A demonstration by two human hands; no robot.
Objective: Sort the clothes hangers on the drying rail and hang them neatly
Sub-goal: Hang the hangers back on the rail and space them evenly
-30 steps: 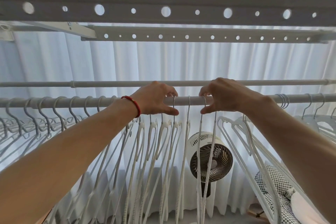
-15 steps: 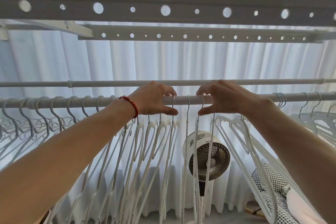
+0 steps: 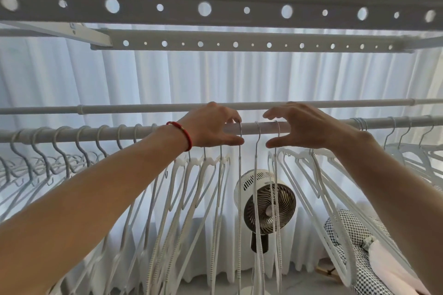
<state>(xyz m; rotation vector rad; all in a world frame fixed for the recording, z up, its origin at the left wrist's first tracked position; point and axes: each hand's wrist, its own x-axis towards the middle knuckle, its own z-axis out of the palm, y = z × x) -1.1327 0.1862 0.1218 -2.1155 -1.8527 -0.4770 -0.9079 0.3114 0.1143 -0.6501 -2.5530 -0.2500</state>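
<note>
A grey drying rail (image 3: 72, 133) runs across the view with many white hangers on it. My left hand (image 3: 211, 128), with a red bracelet on the wrist, curls over the rail and pinches one hanger hook (image 3: 240, 130) between fingertip and thumb. My right hand (image 3: 309, 127) is at the rail with fingers and thumb apart around another hook (image 3: 278, 128). A third hook (image 3: 257, 133) hangs free between the two hands. Several hangers (image 3: 203, 175) hang below my left wrist, several more (image 3: 311, 175) slant under my right arm. Evenly spaced hooks (image 3: 57, 141) fill the rail's left end.
A thinner rail (image 3: 143, 108) runs just behind, and two perforated bars (image 3: 239, 11) cross overhead. White curtains hang behind. A round fan (image 3: 268, 211) stands on the floor below the gap. Checkered fabric (image 3: 347, 235) lies at the lower right. More hooks (image 3: 393, 132) sit far right.
My right hand has let go of the hook it pinched and spread its fingers. The three middle hooks now stand further apart. My left hand keeps its place on the rail.
</note>
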